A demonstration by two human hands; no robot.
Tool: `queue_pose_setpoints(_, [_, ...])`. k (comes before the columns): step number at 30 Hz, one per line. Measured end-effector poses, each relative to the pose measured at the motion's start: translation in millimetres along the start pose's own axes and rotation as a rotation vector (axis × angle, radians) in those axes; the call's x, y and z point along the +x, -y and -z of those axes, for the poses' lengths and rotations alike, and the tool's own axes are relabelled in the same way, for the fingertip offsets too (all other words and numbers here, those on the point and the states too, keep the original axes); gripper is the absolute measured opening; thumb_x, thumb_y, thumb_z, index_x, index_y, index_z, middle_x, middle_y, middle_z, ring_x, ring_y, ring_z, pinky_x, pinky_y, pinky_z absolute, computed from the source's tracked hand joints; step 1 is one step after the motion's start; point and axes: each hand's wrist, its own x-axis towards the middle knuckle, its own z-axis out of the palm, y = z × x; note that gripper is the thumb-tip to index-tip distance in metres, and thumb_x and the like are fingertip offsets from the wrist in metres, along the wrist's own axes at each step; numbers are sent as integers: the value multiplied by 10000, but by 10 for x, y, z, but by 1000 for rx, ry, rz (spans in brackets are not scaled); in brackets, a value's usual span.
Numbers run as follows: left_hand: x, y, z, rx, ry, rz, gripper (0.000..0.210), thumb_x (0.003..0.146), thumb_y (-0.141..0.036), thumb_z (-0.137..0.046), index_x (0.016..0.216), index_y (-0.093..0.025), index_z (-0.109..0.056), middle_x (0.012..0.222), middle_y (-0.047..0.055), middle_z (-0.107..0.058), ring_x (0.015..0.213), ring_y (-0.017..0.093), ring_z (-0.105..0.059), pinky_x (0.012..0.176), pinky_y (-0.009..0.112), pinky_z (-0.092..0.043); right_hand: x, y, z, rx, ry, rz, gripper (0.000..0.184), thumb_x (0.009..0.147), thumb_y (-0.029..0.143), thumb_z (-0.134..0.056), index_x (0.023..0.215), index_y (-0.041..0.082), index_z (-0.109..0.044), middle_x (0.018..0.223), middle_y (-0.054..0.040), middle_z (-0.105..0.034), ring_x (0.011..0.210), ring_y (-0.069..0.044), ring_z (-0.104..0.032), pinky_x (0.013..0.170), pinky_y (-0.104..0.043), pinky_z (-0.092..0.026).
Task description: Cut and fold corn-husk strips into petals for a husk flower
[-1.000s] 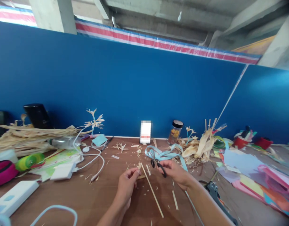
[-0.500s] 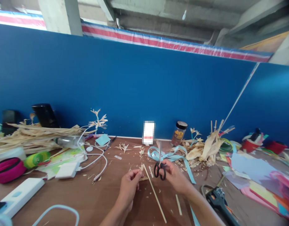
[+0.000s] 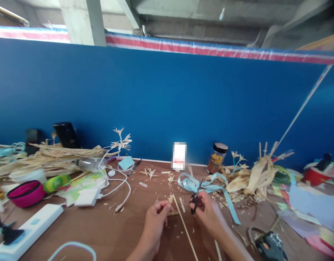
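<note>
My left hand [image 3: 157, 220] is closed in a pinch on a small pale piece of dried husk [image 3: 170, 198], whose tip shows above the fingertips. Black-handled scissors [image 3: 194, 201] are in my right hand [image 3: 211, 214], their blades pointing up and away over the table. A thin pale stick [image 3: 185, 225] lies on the brown table between my hands. Just beyond the scissors, a light blue ribbon [image 3: 210, 186] lies in loose loops. Small husk scraps [image 3: 182, 204] are scattered about.
Left are a husk pile [image 3: 60, 156], a white power strip [image 3: 37, 226], cables and a pink band [image 3: 27, 194]. A black-lidded jar [image 3: 217, 158] and a husk bundle [image 3: 260, 175] stand back right. A glue gun [image 3: 270, 246] and coloured paper [image 3: 308, 206] lie right. Behind rises a blue partition [image 3: 167, 90].
My right hand has turned the scissors and moved them slightly away from my left hand, which keeps its pinch. The whole view has shifted, so things appear further right.
</note>
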Motion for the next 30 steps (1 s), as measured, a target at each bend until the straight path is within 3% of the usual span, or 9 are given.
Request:
queue_pose_setpoints(6, [-9,-4,2,-13,-4,33,259,662,-368,-610,729,-118,-617,641,-6,-568,380,16,-296,390,170,-220,-29,-54,19,-95,-22,63,180,723,212,-501,863,220,-389,796,-7,-622,693,-159,-606,633,-255,-446])
queue_pose_setpoints(12, [-6,15,6,-25,-15,45,289,661,-391,-607,762,-121,-625,653,0,-585,380,22,-292,394,172,-220,-78,-20,23,-205,-9,131,485,718,142,-443,1187,217,-348,910,-29,-623,808,-174,-596,719,-281,-440])
queue_pose_setpoints(16, [3,14,8,-21,-26,40,283,645,-395,-620,733,-126,-630,629,-4,-588,381,30,-308,397,175,-234,-80,-64,40,-239,43,146,407,733,148,-425,1125,232,-497,1078,-55,-591,968,-205,-551,828,-316,-412])
queue_pose_setpoints(19, [-1,-2,4,-15,-33,54,278,635,-399,-626,704,-130,-626,622,-4,-592,376,29,-309,396,175,-233,-83,-124,37,-224,42,101,404,739,155,-412,1126,219,-508,1093,-64,-591,996,-220,-540,850,-340,-401])
queue_pose_setpoints(24, [-11,-33,2,-12,-26,71,267,644,-379,-625,729,-127,-621,642,-1,-591,375,19,-300,391,172,-216,-159,7,-42,-126,108,52,391,734,169,-441,1116,241,-485,1024,-36,-603,910,-187,-559,794,-287,-416])
queue_pose_setpoints(30, [-20,-77,7,-49,-42,61,270,645,-378,-630,742,-126,-614,632,-12,-578,381,16,-313,391,169,-218,-267,213,-120,-166,143,44,363,676,301,-595,1020,231,-503,853,-12,-582,742,-166,-521,668,-245,-389])
